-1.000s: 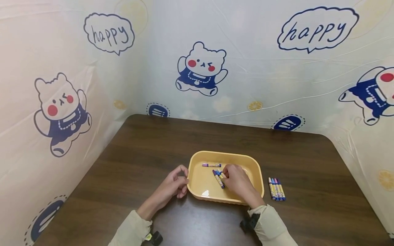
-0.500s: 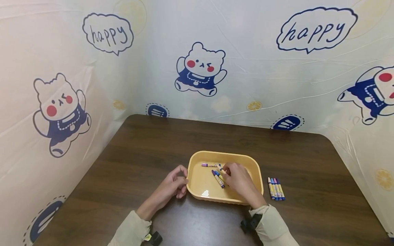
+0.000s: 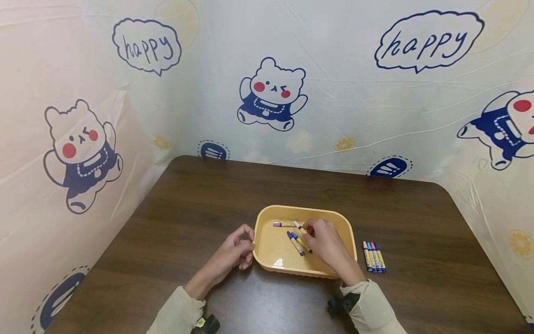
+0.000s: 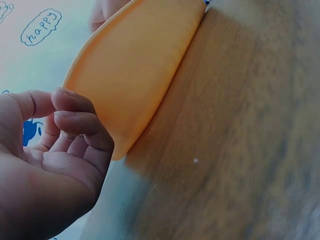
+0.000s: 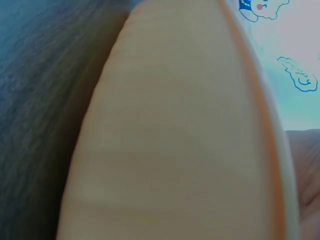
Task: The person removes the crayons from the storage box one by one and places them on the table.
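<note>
A yellow plastic tray (image 3: 267,266) stands in front of me with several crayons in it. My left hand (image 3: 236,249) holds its left rim, fingertips bent at the edge; the left wrist view shows that hand (image 4: 65,155) against the tray's outer wall (image 4: 135,65). My right hand (image 3: 328,241) reaches inside and pinches a white-tipped crayon (image 3: 298,226), whose lower end the fingers cover. That tip is right by the end of a light purple crayon (image 3: 282,224). A dark purple crayon (image 3: 295,243) and a blue crayon (image 3: 297,236) lie side by side nearer me.
Several crayons (image 3: 374,256) lie in a neat row on the brown table (image 3: 200,195), right of the tray. A printed curtain (image 3: 333,106) surrounds the table behind and at both sides. In the right wrist view the tray's outer wall (image 5: 170,125) hides most of the hand.
My right hand has lifted the white-tipped crayon off the blue one and moved it up toward the light purple crayon. The blue crayon shows more now. My left hand stays at the rim.
</note>
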The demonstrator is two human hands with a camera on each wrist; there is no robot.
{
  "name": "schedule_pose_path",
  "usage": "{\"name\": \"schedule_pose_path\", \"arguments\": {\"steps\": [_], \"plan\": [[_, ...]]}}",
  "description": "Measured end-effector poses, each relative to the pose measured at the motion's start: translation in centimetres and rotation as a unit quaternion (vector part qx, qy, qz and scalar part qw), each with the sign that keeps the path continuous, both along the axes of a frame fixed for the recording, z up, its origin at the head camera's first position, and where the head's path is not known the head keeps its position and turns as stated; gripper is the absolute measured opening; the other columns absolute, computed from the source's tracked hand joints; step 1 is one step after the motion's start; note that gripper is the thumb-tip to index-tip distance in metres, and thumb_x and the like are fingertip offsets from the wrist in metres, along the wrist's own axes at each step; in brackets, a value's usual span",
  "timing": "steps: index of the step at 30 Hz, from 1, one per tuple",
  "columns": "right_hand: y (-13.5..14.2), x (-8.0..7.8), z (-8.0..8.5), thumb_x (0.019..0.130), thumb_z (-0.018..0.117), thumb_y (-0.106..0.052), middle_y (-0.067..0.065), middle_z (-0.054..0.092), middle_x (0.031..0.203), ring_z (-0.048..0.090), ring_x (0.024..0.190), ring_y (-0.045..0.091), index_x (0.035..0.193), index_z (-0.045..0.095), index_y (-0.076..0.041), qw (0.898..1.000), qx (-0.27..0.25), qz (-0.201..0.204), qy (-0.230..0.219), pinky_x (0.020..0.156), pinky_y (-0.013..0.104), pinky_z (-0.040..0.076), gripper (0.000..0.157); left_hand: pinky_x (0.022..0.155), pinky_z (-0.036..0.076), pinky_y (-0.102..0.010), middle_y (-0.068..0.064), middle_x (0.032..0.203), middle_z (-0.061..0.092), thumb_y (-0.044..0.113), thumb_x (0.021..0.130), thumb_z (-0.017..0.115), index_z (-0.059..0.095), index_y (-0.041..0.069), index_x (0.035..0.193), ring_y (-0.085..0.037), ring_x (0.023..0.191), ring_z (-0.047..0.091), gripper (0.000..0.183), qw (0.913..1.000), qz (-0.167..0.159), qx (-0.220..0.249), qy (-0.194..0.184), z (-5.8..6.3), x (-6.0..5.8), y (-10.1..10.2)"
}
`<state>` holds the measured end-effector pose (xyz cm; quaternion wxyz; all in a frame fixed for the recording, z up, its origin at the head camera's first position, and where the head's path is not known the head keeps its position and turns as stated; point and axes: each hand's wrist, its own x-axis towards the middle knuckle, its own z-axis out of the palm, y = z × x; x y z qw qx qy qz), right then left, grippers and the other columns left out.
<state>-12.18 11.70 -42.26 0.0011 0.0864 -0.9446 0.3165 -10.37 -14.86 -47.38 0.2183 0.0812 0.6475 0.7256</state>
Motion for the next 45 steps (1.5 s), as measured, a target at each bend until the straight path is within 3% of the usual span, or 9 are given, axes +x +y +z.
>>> {"name": "schedule_pose_path", "arguments": {"steps": [7,13,20,31,45], "plan": [[0.2,0.3,0.6,0.083,0.072,0.001,0.005,0.066,0.079,0.056,0.069,0.014,0.096,0.073,0.000,1.000,-0.004,0.000,0.023,0.061,0.028,0.049,0.014,0.046,0.039,-0.022,-0.005,0.063,0.050,0.007,0.095,0.054,0.040,0.002,0.107,-0.014,0.050,0.047,0.019,0.9999,-0.003,-0.006,0.015,0.0,0.0,0.1],[0.2,0.3,0.9,0.083,0.072,0.001,0.005,0.067,0.080,0.057,0.069,0.013,0.097,0.074,-0.001,1.000,-0.006,0.001,0.028,0.062,0.029,0.050,0.013,0.047,0.040,-0.022,-0.005,0.062,0.050,0.004,0.096,0.051,0.048,0.002,0.121,-0.013,0.051,0.047,0.025,0.9989,-0.010,-0.018,0.043,0.0,0.1,0.0],[0.5,0.6,1.4,0.084,0.072,0.000,0.006,0.068,0.082,0.059,0.071,0.014,0.098,0.073,-0.001,0.999,-0.006,-0.002,0.035,0.066,0.031,0.054,0.014,0.048,0.040,-0.023,-0.005,0.063,0.050,0.005,0.097,0.047,0.055,0.009,0.122,-0.016,0.052,0.046,0.027,0.9991,-0.002,-0.033,0.028,0.4,0.2,0.4],[1.6,1.4,2.3,0.083,0.074,-0.001,0.004,0.068,0.080,0.062,0.073,0.014,0.096,0.073,-0.002,0.998,0.002,-0.003,0.064,0.068,0.035,0.054,0.013,0.047,0.041,-0.023,-0.004,0.062,0.051,0.005,0.098,0.048,0.054,0.008,0.122,-0.015,0.051,0.047,0.025,0.9989,-0.003,-0.036,0.030,0.2,0.3,0.2],[4.0,2.8,3.5,0.084,0.072,-0.004,0.004,0.066,0.081,0.060,0.074,0.017,0.095,0.071,-0.004,0.994,-0.026,-0.065,0.086,0.065,0.031,0.052,0.011,0.047,0.040,-0.024,-0.006,0.063,0.051,0.004,0.098,0.049,0.053,0.008,0.121,-0.015,0.052,0.046,0.024,0.9994,-0.001,-0.031,0.018,0.4,0.4,0.3]]}}
